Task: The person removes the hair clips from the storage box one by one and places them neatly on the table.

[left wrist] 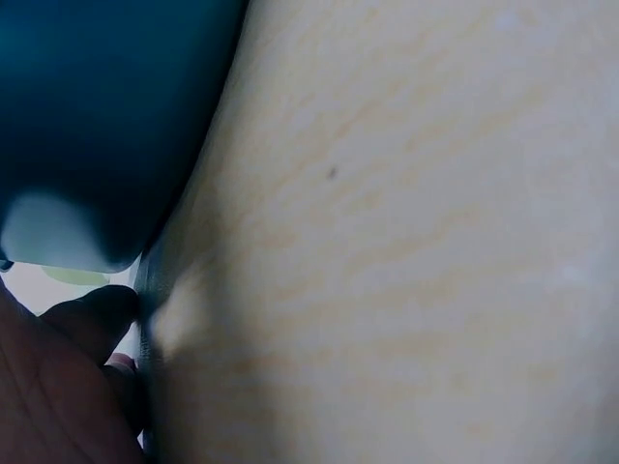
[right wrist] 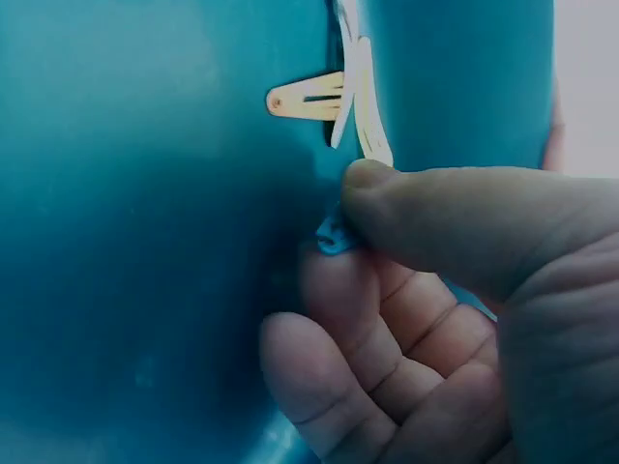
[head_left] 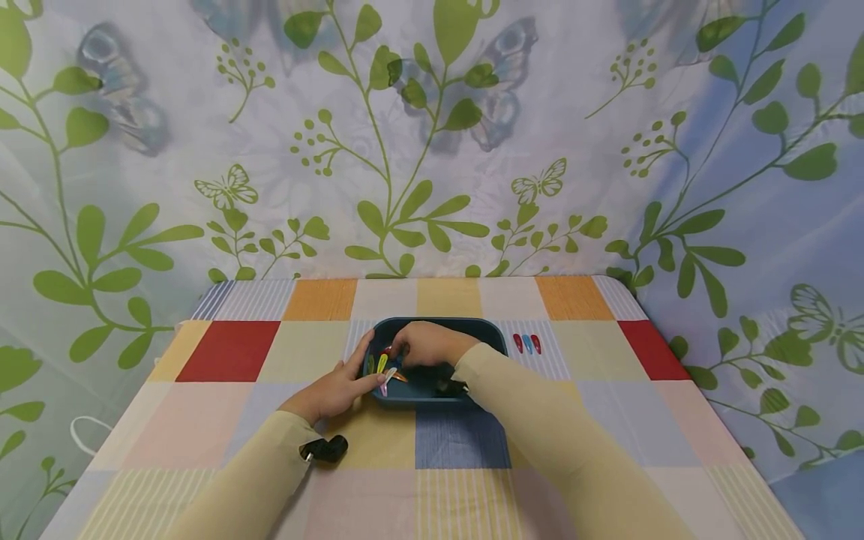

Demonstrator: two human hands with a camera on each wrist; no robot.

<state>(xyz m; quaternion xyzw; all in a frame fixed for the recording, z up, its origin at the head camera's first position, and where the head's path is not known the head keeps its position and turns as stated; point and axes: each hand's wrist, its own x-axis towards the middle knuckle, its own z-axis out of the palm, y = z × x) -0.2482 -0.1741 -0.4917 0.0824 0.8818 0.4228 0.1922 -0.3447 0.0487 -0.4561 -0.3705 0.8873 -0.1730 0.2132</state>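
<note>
A dark teal tray sits on the tablecloth with several snap hair clips at its left end: a yellow clip, a white clip and an orange clip among them. My left hand holds the tray's left end, fingers along the outside and thumb over the rim. Inside the tray my right hand pinches a small blue hair clip between thumb and forefinger. Most of that clip is hidden by the fingertips.
To the right of the tray, a red clip, a blue clip and another red clip lie side by side. A patchwork tablecloth covers the table, and a leaf-print curtain hangs behind it.
</note>
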